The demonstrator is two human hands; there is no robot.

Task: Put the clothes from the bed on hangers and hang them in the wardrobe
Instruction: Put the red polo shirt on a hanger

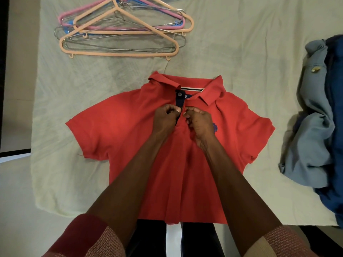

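A pale sheet [232,52] covers the bed, wrinkled and hanging over the near edge, with a strip of light floor and a dark band showing at the far left. On it the red polo shirt [130,136] lies flat, front up, collar away from the person and hem at the near edge. A heap of grey and blue clothes [315,127] sits well apart on the right; the pile of hangers [120,34] — peach, pink, blue and wire — lies beyond the collar.

Both hands work at the placket. The left hand [165,117] has its fingers curled, pinching the dark edge of the placket, and the right hand [199,123] pinches the red edge opposite, the two nearly touching. The step looks like fastening or undoing a button below the one visible near the collar [179,93] — I cannot tell which. To do it well, keep the two edges aligned and the fabric flat.
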